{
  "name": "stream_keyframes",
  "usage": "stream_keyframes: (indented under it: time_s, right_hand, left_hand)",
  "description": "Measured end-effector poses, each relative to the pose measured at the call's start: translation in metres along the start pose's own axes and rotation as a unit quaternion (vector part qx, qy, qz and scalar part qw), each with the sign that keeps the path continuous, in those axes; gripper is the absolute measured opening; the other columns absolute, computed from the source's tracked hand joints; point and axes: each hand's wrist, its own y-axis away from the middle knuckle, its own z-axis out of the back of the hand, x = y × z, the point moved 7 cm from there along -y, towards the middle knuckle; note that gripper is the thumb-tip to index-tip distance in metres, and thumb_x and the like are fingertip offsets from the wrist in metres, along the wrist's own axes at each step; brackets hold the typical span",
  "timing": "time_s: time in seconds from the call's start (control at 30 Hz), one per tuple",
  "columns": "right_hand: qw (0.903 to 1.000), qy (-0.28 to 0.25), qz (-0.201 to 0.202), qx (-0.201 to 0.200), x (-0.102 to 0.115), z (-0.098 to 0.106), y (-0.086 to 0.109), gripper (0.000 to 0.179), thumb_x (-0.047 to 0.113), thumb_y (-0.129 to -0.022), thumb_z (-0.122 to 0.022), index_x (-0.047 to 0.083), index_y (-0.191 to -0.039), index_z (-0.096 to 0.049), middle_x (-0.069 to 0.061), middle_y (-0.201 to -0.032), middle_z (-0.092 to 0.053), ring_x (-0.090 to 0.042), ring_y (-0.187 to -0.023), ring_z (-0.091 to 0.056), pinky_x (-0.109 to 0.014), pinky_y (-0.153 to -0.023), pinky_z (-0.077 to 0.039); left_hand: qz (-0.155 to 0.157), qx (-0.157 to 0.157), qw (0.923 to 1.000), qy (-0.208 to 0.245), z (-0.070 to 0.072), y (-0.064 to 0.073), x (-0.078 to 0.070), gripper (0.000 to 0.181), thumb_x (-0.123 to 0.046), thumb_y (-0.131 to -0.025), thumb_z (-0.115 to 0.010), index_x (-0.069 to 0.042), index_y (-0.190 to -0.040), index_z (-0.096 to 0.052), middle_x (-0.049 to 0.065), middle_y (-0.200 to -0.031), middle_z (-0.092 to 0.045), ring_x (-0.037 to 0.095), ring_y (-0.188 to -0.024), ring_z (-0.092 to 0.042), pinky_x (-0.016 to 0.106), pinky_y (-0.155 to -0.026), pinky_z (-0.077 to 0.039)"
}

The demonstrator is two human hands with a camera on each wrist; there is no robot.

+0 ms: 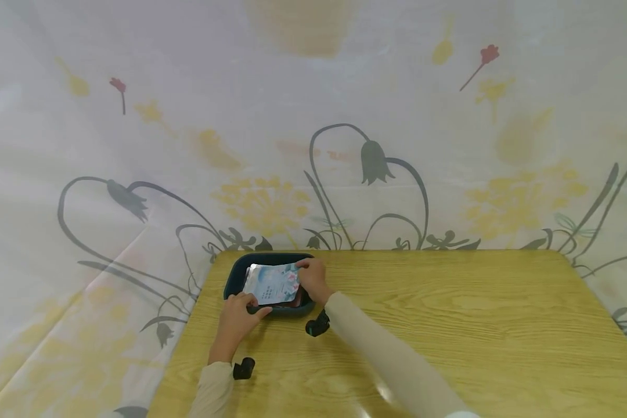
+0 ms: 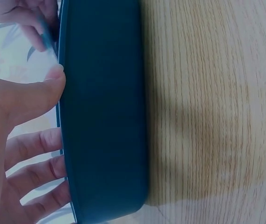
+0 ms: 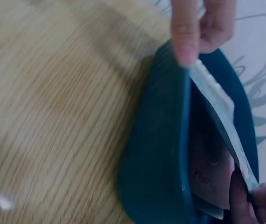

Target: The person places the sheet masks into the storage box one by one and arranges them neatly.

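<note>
A flat light-blue sachet point(image 1: 274, 283) with a floral print lies tilted over the dark teal basket point(image 1: 284, 312). My right hand point(image 1: 313, 280) pinches its right end, seen also at the lower corner of the right wrist view. At the near left corner is my left hand point(image 1: 236, 320), holding the sachet there with its thumb at the basket rim. In the left wrist view three fingers point(image 2: 39, 144) spread along the rim. Under the sachet, a pinkish packet point(image 3: 212, 172) with dark lettering shows inside the basket.
The basket stands at the far left corner of a wood-grain table point(image 1: 449, 325). A flower-printed curtain point(image 1: 271, 116) hangs behind the table and along its left side. Small black devices point(image 1: 244, 368) sit at both wrists.
</note>
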Motion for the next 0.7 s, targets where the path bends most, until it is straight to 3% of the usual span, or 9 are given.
stream_keyframes:
  time_s: [0.13, 0.17, 0.27, 0.33, 0.43, 0.53, 0.7]
  right_hand:
    - [0.9950, 0.088, 0.038, 0.024, 0.001, -0.004, 0.001, 0.028, -0.014, -0.076, -0.055, -0.012, -0.101, -0.066, -0.024, -0.099, -0.063, -0.020, -0.051, -0.047, -0.028, -0.047, -0.042]
    - [0.9910, 0.111, 0.069, 0.029, 0.001, -0.005, 0.000, 0.028, -0.013, -0.074, -0.057, -0.012, -0.101, -0.065, -0.023, -0.095, -0.065, -0.016, -0.045, -0.043, -0.027, -0.045, -0.041]
    - [0.9804, 0.162, 0.093, 0.062, 0.000, -0.009, 0.000, 0.036, -0.013, -0.073, -0.058, -0.013, -0.108, -0.063, -0.022, -0.084, -0.066, -0.011, -0.042, -0.026, -0.026, -0.043, -0.034]
    - [0.9733, 0.181, 0.110, 0.089, 0.001, -0.012, 0.001, 0.039, -0.014, -0.071, -0.055, -0.014, -0.109, -0.062, -0.020, -0.081, -0.065, -0.011, -0.044, -0.023, -0.027, -0.043, -0.030]
    - [0.9610, 0.215, 0.116, 0.130, 0.004, -0.015, 0.005, 0.026, -0.016, -0.070, -0.053, -0.015, -0.095, -0.062, -0.013, -0.072, -0.053, -0.014, -0.052, -0.023, -0.028, -0.048, -0.026]
    - [0.9443, 0.260, 0.141, 0.144, 0.008, -0.017, 0.008, 0.010, -0.015, -0.071, -0.056, -0.006, -0.074, -0.053, -0.004, -0.067, -0.035, -0.015, -0.058, -0.027, -0.026, -0.052, -0.025]
    - [0.9352, 0.283, 0.144, 0.156, 0.010, -0.020, 0.013, 0.034, -0.015, -0.072, -0.058, 0.009, -0.063, -0.035, 0.001, -0.065, -0.023, -0.014, -0.058, -0.023, -0.025, -0.052, -0.022]
  left_hand:
    - [-0.004, -0.002, 1.0000, 0.001, -0.001, -0.001, -0.001, 0.032, -0.038, -0.077, -0.077, -0.012, -0.073, -0.058, -0.001, -0.073, -0.048, 0.020, -0.069, -0.038, 0.038, -0.068, -0.036]
    - [-0.005, -0.002, 1.0000, 0.000, -0.001, -0.001, -0.001, 0.032, -0.038, -0.077, -0.077, -0.013, -0.072, -0.058, -0.001, -0.073, -0.048, 0.019, -0.069, -0.038, 0.038, -0.068, -0.036]
    - [-0.006, -0.003, 1.0000, 0.002, -0.001, -0.001, -0.003, 0.032, -0.038, -0.077, -0.077, -0.013, -0.072, -0.058, -0.002, -0.072, -0.047, 0.020, -0.069, -0.038, 0.039, -0.069, -0.036]
    - [-0.004, -0.002, 1.0000, 0.002, -0.001, -0.001, -0.003, 0.032, -0.038, -0.077, -0.077, -0.013, -0.072, -0.058, -0.002, -0.072, -0.047, 0.020, -0.069, -0.038, 0.039, -0.069, -0.036]
    - [-0.001, 0.000, 1.0000, 0.003, -0.001, -0.001, -0.004, 0.032, -0.037, -0.077, -0.078, -0.013, -0.072, -0.058, -0.002, -0.072, -0.046, 0.020, -0.069, -0.037, 0.038, -0.068, -0.035]
    - [-0.003, -0.003, 1.0000, 0.003, -0.001, -0.001, -0.004, 0.032, -0.037, -0.077, -0.078, -0.013, -0.072, -0.058, -0.002, -0.071, -0.045, 0.020, -0.069, -0.037, 0.038, -0.068, -0.035]
    - [-0.009, -0.014, 0.9998, 0.007, 0.000, 0.000, -0.002, 0.032, -0.036, -0.077, -0.078, -0.012, -0.070, -0.057, -0.001, -0.070, -0.045, 0.020, -0.068, -0.035, 0.038, -0.067, -0.033]
